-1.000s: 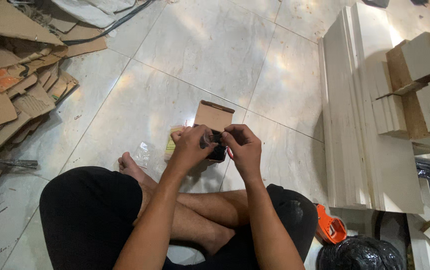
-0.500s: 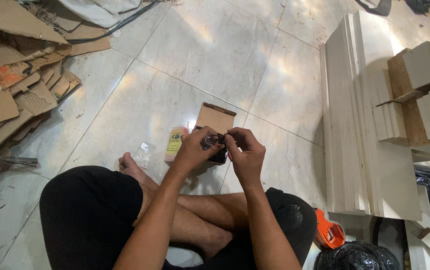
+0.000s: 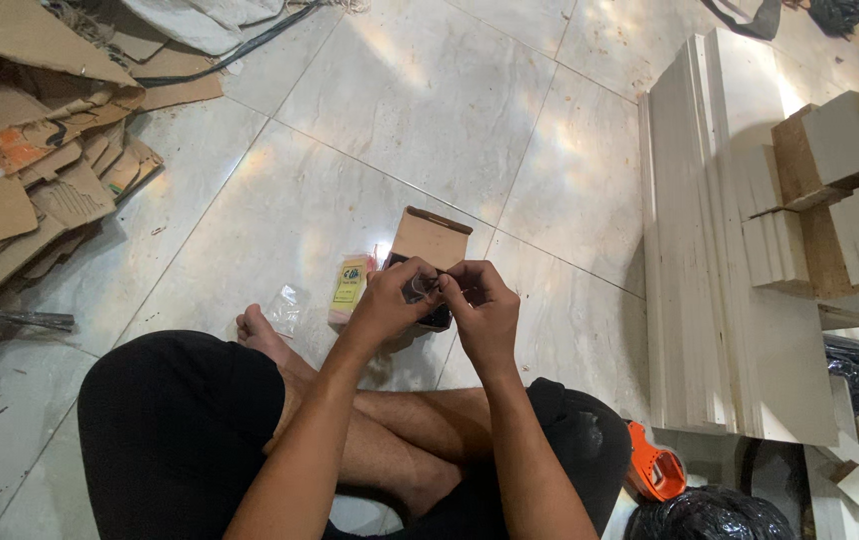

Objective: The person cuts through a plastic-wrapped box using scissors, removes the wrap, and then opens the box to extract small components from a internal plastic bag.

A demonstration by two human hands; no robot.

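Both hands pinched on one small dark part, right over the box

Left hand (image 3: 385,305) and right hand (image 3: 480,310) meet fingertip to fingertip on the part (image 3: 422,290) (too small to identify), box (image 3: 428,245) just beyond, equally near both.

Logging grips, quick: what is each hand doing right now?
Left hand: closed on the small dark object.
Right hand: pinching the same object.
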